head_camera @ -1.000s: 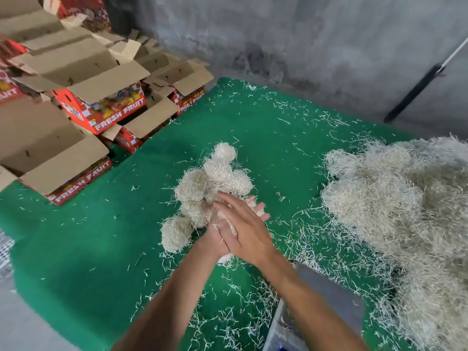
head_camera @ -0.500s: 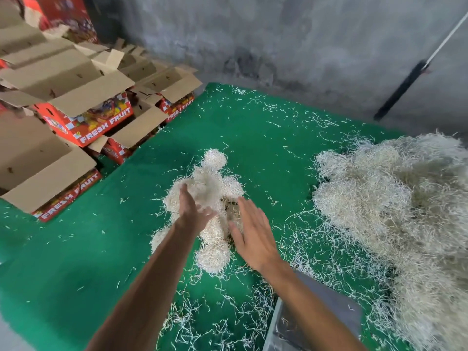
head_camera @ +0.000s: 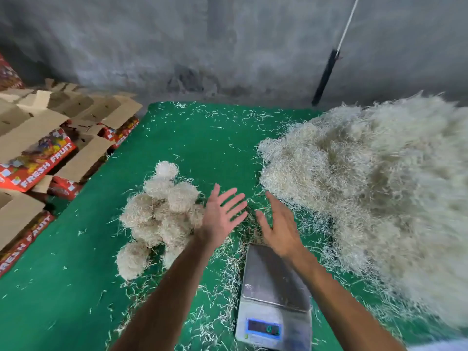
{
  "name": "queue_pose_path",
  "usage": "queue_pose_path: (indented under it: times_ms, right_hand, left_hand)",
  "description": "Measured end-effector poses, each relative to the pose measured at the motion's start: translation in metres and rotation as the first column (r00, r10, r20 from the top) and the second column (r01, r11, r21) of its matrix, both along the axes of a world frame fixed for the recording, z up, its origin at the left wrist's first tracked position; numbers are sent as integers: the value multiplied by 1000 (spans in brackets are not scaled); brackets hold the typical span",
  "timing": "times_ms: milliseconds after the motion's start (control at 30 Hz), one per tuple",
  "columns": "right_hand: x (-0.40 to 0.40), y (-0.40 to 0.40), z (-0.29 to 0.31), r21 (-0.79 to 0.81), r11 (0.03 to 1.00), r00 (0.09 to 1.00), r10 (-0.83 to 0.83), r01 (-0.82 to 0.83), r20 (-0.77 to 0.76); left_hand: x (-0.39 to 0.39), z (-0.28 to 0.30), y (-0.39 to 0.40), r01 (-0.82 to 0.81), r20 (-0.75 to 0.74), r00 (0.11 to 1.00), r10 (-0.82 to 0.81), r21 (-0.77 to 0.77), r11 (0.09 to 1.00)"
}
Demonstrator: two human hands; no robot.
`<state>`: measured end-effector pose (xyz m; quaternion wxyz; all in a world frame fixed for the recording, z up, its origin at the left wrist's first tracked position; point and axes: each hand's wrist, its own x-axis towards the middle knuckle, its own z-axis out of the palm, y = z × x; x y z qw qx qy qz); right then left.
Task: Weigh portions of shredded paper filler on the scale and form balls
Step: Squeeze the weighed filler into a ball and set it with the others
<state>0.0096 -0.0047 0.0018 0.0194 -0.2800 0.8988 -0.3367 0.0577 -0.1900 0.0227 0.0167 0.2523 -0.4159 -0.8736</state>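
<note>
A cluster of several pale shredded-paper balls (head_camera: 162, 214) lies left of centre on the green table cover (head_camera: 63, 287). A big loose heap of shredded paper filler (head_camera: 374, 188) fills the right side. A silver digital scale (head_camera: 274, 297) stands near the front, its steel platform bare and its display lit. My left hand (head_camera: 220, 214) hovers open just right of the balls, fingers spread, holding nothing. My right hand (head_camera: 279, 226) is open above the far end of the scale, between the balls and the heap.
Open cardboard boxes printed "FRESH FRUIT" (head_camera: 38, 158) are stacked off the table's left edge. A grey concrete wall (head_camera: 202, 46) rises behind, with a black-and-white pole (head_camera: 326, 74) leaning on it. Loose paper strands litter the cover around the scale.
Both hands have let go of a formed ball, left it with the cluster, and swung right toward the scale and heap. The view has tilted down, showing the whole scale.
</note>
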Motion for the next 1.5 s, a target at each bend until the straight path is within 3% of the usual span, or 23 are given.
queue_pose_path:
  times_ms: [100,267,433,567,667,733,800,867,1000,1100,1233,1367,1433,1500]
  right_hand:
    - [-4,57,1,-19,993,993,-115,115,5]
    - [-11,133,-11,10,965,964,-261,261,55]
    - [-22,185,-30,32,936,934,-352,350,59]
    - [-41,223,-42,48,905,904,-425,422,49]
    - [-69,239,-30,-26,899,882,-434,437,-184]
    - [-97,244,-13,-92,897,782,-424,432,-456]
    - [-128,249,9,-92,887,677,-410,453,-611]
    - [-154,253,27,0,863,672,-393,505,-627]
    - [-183,257,29,304,791,809,-365,530,-461]
    - [-181,257,17,380,801,870,-328,463,-368]
    - [-165,248,32,180,883,859,-344,433,-379]
    - [-141,205,74,41,974,880,-182,222,-439]
    - [-120,179,90,-12,996,917,-90,93,-388]
    - [-102,159,96,-40,998,927,-58,46,-371]
  left_hand:
    - [-19,-3,53,167,20,986,-166,-109,980]
    - [-48,-12,136,364,33,931,-363,-165,917]
    - [-69,-18,192,439,90,895,-438,-361,823]
    - [-96,-27,221,433,146,886,-441,-602,671]
    - [-123,-24,240,317,79,909,-410,-771,553]
    - [-147,-15,252,193,-25,920,-390,-839,509]
    - [-174,0,263,124,-101,907,-408,-863,489]
    - [-198,15,275,129,-145,889,-434,-831,540]
    - [-226,28,292,210,-111,902,-417,-731,649]
    - [-222,23,295,292,-61,903,-425,-639,712]
    - [-198,16,285,371,-58,877,-477,-552,747]
    - [-178,32,264,518,-187,803,-566,-252,818]
    - [-166,55,246,417,-138,894,-427,-98,904]
    - [-151,67,222,380,-110,919,-378,2,925]
